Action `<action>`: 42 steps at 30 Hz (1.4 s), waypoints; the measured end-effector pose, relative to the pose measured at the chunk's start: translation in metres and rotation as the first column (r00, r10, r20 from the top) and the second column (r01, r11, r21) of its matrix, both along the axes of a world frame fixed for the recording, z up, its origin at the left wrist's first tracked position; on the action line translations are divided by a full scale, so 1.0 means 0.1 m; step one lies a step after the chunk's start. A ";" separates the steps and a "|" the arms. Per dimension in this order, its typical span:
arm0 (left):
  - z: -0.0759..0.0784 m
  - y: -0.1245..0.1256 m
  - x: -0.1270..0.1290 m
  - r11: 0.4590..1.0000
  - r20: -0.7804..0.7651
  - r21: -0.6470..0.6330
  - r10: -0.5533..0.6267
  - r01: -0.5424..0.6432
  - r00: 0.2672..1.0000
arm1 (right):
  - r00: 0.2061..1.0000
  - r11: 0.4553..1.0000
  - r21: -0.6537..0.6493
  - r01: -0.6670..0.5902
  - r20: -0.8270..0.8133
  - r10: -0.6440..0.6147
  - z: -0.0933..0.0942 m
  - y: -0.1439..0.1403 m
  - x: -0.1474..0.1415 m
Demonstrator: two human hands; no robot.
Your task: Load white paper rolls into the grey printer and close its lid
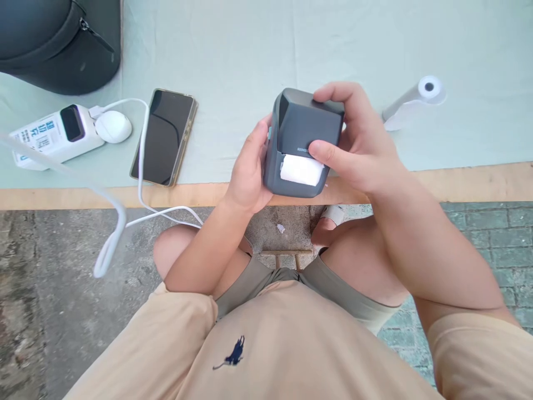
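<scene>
While a dark grey printer (308, 125) is being held above the wooden table edge (470, 182), its left side is being clasped by the left hand (250, 175) — the thumb is being laid along the side, and most of the other fingers are being hidden by the casing. Its right side is being gripped by the right hand (360, 139), whose thumb is being set against the front beside the pale lettering, while a bent finger is being rested on the far edge. Below the lettering, white paper (300, 170) is being exposed in an opening. To the right, a partly unwound paper roll (410, 100) is being supported by the pale green cloth (233, 50); to the left, a phone (165, 136) is being crossed by a white cable (142, 150) — near a white block (45, 130) with a dark display.
</scene>
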State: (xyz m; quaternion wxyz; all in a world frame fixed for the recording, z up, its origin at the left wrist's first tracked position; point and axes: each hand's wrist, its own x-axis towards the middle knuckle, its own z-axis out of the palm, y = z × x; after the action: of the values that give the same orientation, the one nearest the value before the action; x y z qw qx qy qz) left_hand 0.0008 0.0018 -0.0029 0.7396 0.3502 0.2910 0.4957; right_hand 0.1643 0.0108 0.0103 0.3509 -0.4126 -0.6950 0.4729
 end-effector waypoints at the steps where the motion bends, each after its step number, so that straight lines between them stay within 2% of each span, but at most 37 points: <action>1: -0.01 0.00 0.00 1.000 -0.021 -0.001 0.016 -0.016 1.000 | 1.000 1.000 -0.011 -0.009 -0.019 0.009 0.01 0.00 0.00; 6: -0.05 -0.03 0.02 0.998 -0.056 -0.008 0.060 -0.061 0.997 | 1.000 1.000 -0.002 0.007 -0.027 -0.007 0.05 -0.05 -0.01; 10: -0.10 -0.03 0.01 0.998 -0.018 -0.050 0.032 -0.033 0.999 | 0.997 0.989 0.139 0.057 0.037 -0.063 0.07 -0.06 0.01; 16: -0.13 -0.01 -0.04 0.996 0.000 -0.062 0.060 -0.060 0.998 | 0.992 0.971 0.234 -0.048 0.122 0.020 0.07 -0.05 0.05; 19: -0.14 0.00 -0.05 0.995 0.016 -0.084 0.046 -0.045 0.999 | 0.990 0.976 0.211 -0.056 0.137 0.027 0.10 -0.05 0.05; 21: -0.15 0.02 -0.05 0.994 0.036 -0.101 0.039 -0.036 0.999 | 0.988 0.967 0.254 -0.021 0.154 -0.019 0.14 -0.05 0.05; 23: -0.14 0.02 -0.04 0.993 0.051 -0.111 0.046 -0.041 0.998 | 0.964 0.921 0.386 0.060 0.217 -0.154 0.19 -0.06 0.03; 26: -0.09 0.01 -0.02 0.994 0.060 -0.106 0.031 -0.025 0.998 | 0.881 0.796 0.543 0.266 0.197 -0.429 0.29 -0.09 -0.03; 29: -0.05 -0.02 -0.02 0.995 0.047 -0.101 -0.016 0.021 0.999 | 0.805 0.706 0.536 0.463 0.078 -0.588 0.36 -0.10 -0.11; 31: -0.05 -0.04 -0.02 0.995 0.030 -0.095 -0.012 0.015 0.999 | 0.777 0.666 0.539 0.515 0.034 -0.628 0.35 -0.07 -0.13; 32: -0.05 -0.04 -0.03 0.996 0.019 -0.090 -0.006 0.008 1.000 | 0.779 0.666 0.549 0.505 0.042 -0.625 0.33 -0.05 -0.13; 33: -0.06 -0.05 -0.03 0.997 0.006 -0.084 -0.001 0.002 1.000 | 0.795 0.699 0.552 0.456 0.101 -0.598 0.32 -0.03 -0.12; 35: -0.06 -0.04 -0.03 0.998 -0.018 -0.069 -0.008 0.007 1.000 | 0.794 0.794 0.533 0.292 0.328 -0.512 0.29 0.01 -0.08; 37: -0.06 -0.04 -0.02 0.999 -0.032 -0.050 -0.007 0.005 0.999 | 0.703 0.873 0.463 0.154 0.569 -0.426 0.31 0.02 -0.05; 38: -0.06 -0.04 -0.01 0.999 -0.034 -0.040 -0.004 0.003 0.999 | 0.647 0.895 0.429 0.124 0.648 -0.401 0.33 0.02 -0.05; 40: -0.06 -0.05 0.00 1.000 -0.034 -0.026 -0.004 0.003 0.999 | 0.584 0.914 0.391 0.109 0.719 -0.377 0.38 0.00 -0.06; 42: -0.05 -0.05 0.00 1.000 -0.031 -0.023 -0.011 0.010 0.999 | 0.567 0.928 0.354 0.112 0.744 -0.352 0.41 -0.01 -0.08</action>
State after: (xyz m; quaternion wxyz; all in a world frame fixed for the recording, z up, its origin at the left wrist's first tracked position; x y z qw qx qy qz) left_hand 0.0010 -0.0037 -0.0081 0.7414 0.3511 0.3064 0.4830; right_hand 0.1563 0.0096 0.0510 0.1156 -0.6166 -0.7736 0.0895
